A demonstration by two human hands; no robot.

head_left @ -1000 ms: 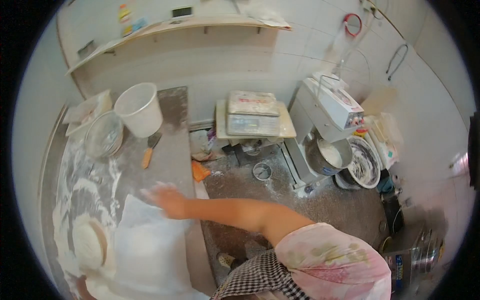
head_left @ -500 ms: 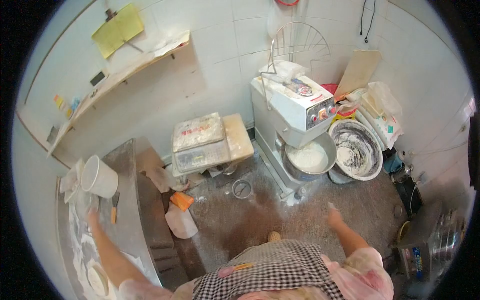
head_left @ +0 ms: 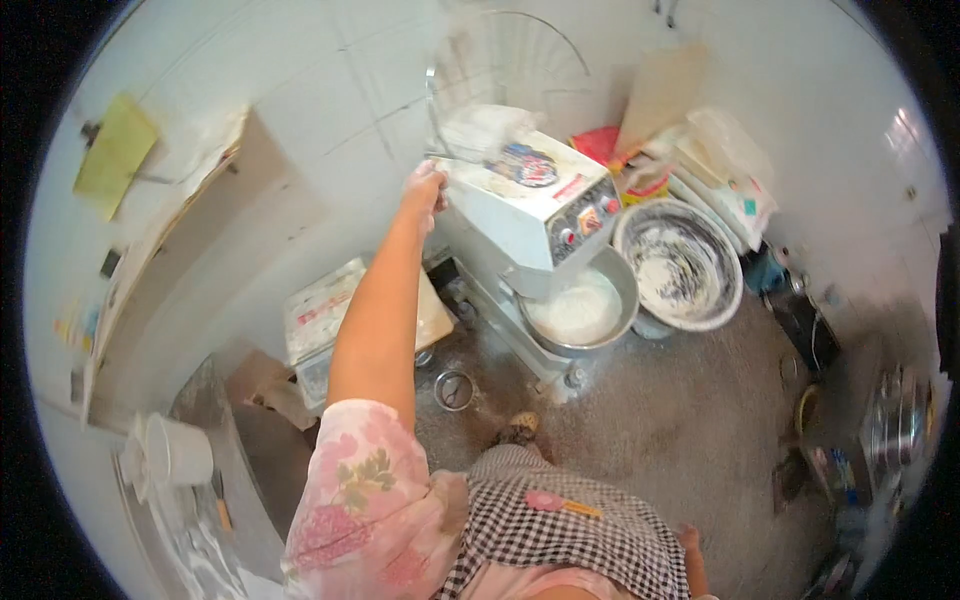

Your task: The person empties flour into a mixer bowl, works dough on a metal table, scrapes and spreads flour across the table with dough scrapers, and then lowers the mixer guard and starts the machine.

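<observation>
My left hand [head_left: 427,190] is stretched forward at the left edge of the white dough mixer [head_left: 500,205]. Its fingers are curled closed around the lower end of the wire guard [head_left: 431,105], which stands raised above the machine. Below the mixer head sits its metal bowl [head_left: 629,272], with white flour [head_left: 580,312] in it. At my right side, beside the checked apron, my right hand [head_left: 688,538] hangs low; it is small and blurred, and its fingers cannot be made out.
Right of the mixer stands a large tub [head_left: 735,287] smeared with flour. Sacks [head_left: 725,180] lean behind it. A platform scale [head_left: 325,312] is on the left, partly behind my arm. A white bucket [head_left: 180,452] stands on the worktable. A round metal ring [head_left: 454,391] lies on the floor.
I have stepped closer to the mixer. My left hand has moved from over the worktable to the guard and closed there. My right hand has dropped back to my side.
</observation>
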